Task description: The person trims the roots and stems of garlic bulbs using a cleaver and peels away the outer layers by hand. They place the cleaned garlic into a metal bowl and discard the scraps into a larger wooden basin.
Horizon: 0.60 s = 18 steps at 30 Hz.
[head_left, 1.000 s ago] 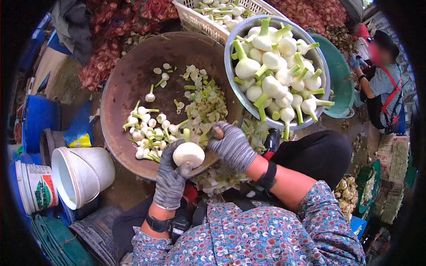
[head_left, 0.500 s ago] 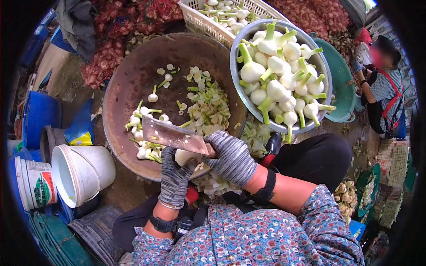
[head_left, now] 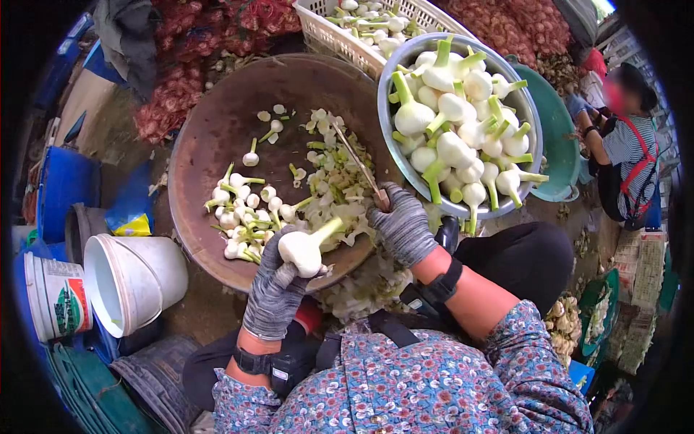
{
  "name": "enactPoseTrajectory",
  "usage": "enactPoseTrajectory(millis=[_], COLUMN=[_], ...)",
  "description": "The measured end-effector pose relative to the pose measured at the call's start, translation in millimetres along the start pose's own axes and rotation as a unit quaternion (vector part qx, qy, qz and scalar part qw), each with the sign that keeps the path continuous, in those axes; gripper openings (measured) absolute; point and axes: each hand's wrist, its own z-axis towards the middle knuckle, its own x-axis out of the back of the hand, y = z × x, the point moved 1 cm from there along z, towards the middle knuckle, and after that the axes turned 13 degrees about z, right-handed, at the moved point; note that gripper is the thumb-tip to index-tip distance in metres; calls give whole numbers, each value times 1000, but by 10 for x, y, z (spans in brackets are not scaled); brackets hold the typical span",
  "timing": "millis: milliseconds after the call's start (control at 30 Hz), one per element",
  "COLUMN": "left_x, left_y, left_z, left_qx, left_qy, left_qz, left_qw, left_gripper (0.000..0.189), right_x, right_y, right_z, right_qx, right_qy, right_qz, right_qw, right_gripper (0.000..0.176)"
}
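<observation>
Garlic bulb (head_left: 301, 253) atop left hand's (head_left: 276, 289) curled fingers, stem toward right; right hand's (head_left: 402, 224) fingers clenched round knife (head_left: 354, 157).

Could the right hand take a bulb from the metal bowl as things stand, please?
Probably not without freeing its grip: the right hand holds a knife, though the metal bowl beside it is open.

We see matt, rough knit cloth on our left hand (head_left: 275, 296) & right hand (head_left: 406, 226); bulb (head_left: 302, 252) smooth, slight sheen. Knife (head_left: 356, 154): metal blade, dull. Basin (head_left: 231, 123): scuffed, mostly matt, mat'l unclear; by its R edge, smooth, shiny metal bowl (head_left: 384, 119). White bucket (head_left: 155, 275): smooth semi-gloss plastic. Crate (head_left: 332, 40): perforated plastic. Shirt (head_left: 405, 383): matt printed cloth.
</observation>
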Motion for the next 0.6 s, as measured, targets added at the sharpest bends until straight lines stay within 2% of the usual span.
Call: enactPoseTrajectory(millis=[67, 100, 167, 200, 267, 333, 367, 400, 433, 467, 533, 567, 600], left_x=[56, 58, -43, -40, 14, 167, 251, 348, 363, 382, 420, 418, 433], left_y=[-41, -51, -63, -92, -173, -452, -586, -764, -872, -934, -1126, -1144, -1186], left_z=[28, 48, 64, 73, 83, 16, -16, 6, 62, 117, 319, 395, 446], left_qx=[18, 23, -7, -8, -22, 1, 28, 60, 45, 28, 13, 28, 62], left_qy=[-4, -16, 3, -6, -9, -7, 5, 17, 3, -18, -75, -96, -77], left_qz=[-31, -30, 65, 157, 327, 366, 349, 316, 287, 226, 79, 10, -67], left_qw=[999, 999, 998, 988, 945, 931, 937, 947, 957, 974, 994, 995, 993], left_gripper=[63, 70, 58, 52, 42, 33, 28, 24, 29, 35, 48, 55, 54], right_x=[45, 90, 76, 39, 19, -62, -60, -72, -80, -142, -84, -48, -22], right_y=[-160, -295, -346, -406, -442, -377, -422, -472, -505, -280, -505, -541, -552], right_z=[-103, -150, -212, -221, -297, -366, -383, -421, -441, -405, -491, -503, -529], right_qx=[80, 104, 206, 266, 236, 234, 219, 245, 260, 266, 229, 207, 181], right_qy=[-6, -51, -104, -133, -191, -173, -188, -151, -133, -116, -130, -141, -154], right_qz=[47, 59, 63, 71, 11, 1, -22, -12, -5, -7, -37, -12, 12], right_qw=[996, 992, 971, 952, 953, 957, 957, 957, 956, 957, 964, 968, 971], right_gripper=[27, 30, 34, 36, 34, 30, 29, 18, 18, 20, 18, 22, 26])
